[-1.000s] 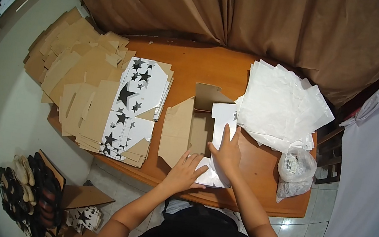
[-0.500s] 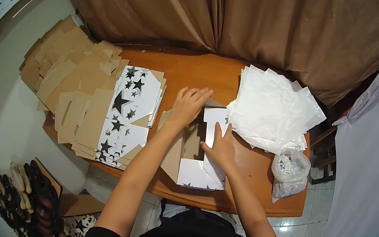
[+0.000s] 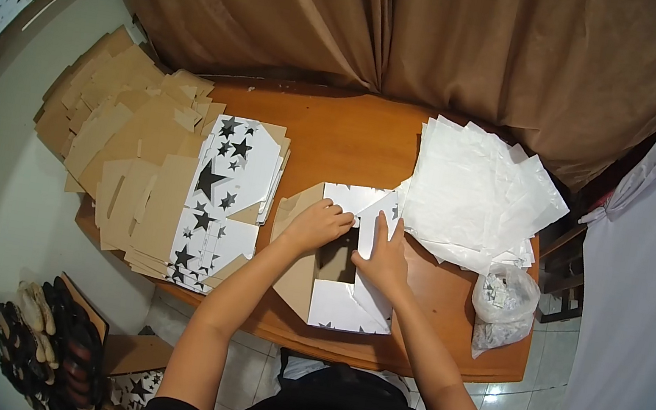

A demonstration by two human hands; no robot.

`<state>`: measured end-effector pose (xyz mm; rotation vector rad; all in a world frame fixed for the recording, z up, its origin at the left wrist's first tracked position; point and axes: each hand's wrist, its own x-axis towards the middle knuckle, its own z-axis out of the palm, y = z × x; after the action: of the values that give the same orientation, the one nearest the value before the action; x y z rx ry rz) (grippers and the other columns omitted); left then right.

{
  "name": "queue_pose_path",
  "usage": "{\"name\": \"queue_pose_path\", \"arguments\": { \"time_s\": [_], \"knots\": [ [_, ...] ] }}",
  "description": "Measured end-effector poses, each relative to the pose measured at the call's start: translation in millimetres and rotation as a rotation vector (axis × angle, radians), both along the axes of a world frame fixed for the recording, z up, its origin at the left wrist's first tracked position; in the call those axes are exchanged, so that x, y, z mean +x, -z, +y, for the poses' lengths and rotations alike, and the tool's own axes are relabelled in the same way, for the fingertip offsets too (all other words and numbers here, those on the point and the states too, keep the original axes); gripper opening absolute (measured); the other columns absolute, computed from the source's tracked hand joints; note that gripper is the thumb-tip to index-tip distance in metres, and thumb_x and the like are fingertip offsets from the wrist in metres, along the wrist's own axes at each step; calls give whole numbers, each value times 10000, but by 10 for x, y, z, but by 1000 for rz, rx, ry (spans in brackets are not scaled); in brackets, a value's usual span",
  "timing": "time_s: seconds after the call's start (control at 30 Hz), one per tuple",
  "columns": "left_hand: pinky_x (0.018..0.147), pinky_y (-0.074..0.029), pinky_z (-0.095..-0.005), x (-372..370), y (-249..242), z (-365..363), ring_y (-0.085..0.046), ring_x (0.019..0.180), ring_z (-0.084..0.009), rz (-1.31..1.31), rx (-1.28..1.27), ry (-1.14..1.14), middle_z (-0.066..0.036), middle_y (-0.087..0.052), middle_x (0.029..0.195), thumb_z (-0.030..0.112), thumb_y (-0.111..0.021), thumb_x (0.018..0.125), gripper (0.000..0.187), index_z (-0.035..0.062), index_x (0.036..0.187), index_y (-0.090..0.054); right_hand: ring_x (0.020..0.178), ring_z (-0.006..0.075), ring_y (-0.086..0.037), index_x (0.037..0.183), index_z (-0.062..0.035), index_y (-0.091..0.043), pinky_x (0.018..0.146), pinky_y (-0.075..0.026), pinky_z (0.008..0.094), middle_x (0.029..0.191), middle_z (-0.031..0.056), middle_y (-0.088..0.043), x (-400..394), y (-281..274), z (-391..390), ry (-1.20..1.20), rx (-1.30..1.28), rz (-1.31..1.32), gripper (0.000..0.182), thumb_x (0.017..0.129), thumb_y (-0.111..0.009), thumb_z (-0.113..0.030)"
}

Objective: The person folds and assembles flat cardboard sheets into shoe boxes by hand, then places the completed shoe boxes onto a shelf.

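Note:
A partly folded cardboard box [image 3: 336, 304], white with black stars outside and brown inside, lies in front of me with its middle uncovered. Its far white flap [image 3: 346, 197] is folded inward, and the brown left flap [image 3: 293, 275] spreads outward. My left hand [image 3: 322, 227] is closed, fingers bent over the inner edge of the far flap. On the box's right flap rests my right hand [image 3: 385, 259], its thumb at the opening and its fingers pointing away along the white panel. What lies under both palms is hidden.
Flat brown cardboard pieces [image 3: 129, 131] are piled at the left, beside star-printed blanks [image 3: 212, 204]. White plastic sheets or bags [image 3: 480, 195] lie at the back right. A clear bag of small items [image 3: 503, 306] sits near the table's [image 3: 304, 137] right edge.
My left hand has come down and toward me from above the far side, and the far flap is now folded inward. My right hand stays on the right flap.

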<state>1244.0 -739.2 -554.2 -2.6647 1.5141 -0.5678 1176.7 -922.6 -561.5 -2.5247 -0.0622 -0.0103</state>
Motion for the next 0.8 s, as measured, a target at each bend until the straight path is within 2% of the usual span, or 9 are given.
{"name": "queue_pose_path", "arguments": {
  "time_s": [0.2,0.37,0.47,0.57,0.67,0.77,0.8],
  "knots": [
    [652,-493,-280,50,157,-26,-575,720,-166,-30,-109,43,-32,-536,744,96,-568,704,23,76,705,-579,1228,510,-345,1442,-127,-195,864,-479,476,1393,385,-157,15,63,6,19,48,-35,965,659,-719,-335],
    [623,-505,-268,35,185,-116,-576,721,-173,-76,-123,59,-41,-530,728,91,-571,686,51,73,642,-550,1228,515,-342,1434,-114,-218,836,-491,482,1391,391,-150,-4,29,68,42,18,-10,952,664,-723,-354],
    [750,-506,-297,-33,125,-121,-592,801,-195,25,-114,-3,-54,-563,775,94,-566,704,58,50,728,-595,1233,523,-331,1430,-102,-223,826,-494,487,1394,394,-139,-25,39,68,40,37,13,956,677,-727,-404],
    [816,-480,-367,-131,-125,-109,-606,792,-265,-5,-336,-35,-83,-605,842,115,-597,762,176,18,907,-619,1238,528,-323,1427,-84,-228,826,-490,495,1394,397,-130,-22,37,55,29,39,32,947,709,-706,-475],
    [934,-408,-403,-492,-561,31,-609,891,-327,-129,-394,-645,-154,-632,958,228,-544,863,275,18,1024,-619,1207,525,-376,1425,-49,-218,904,-442,484,1410,389,-114,-73,-71,37,20,33,44,832,815,-606,-462],
    [1016,-344,-416,-672,-578,371,-539,1104,-344,541,-323,-1098,-223,-588,1148,400,-383,952,499,5,1210,-545,1240,529,-327,1429,-35,-207,964,-389,483,1418,381,-116,-80,28,-1,45,132,5,678,915,-469,-391],
    [1015,-347,-410,-735,-594,383,-523,1132,-342,644,-478,-1030,-228,-573,1175,400,-355,960,513,-3,1224,-531,1244,527,-321,1428,-35,-210,960,-393,487,1420,373,-122,-78,56,-14,49,140,-15,644,927,-449,-361]
  ]
}}
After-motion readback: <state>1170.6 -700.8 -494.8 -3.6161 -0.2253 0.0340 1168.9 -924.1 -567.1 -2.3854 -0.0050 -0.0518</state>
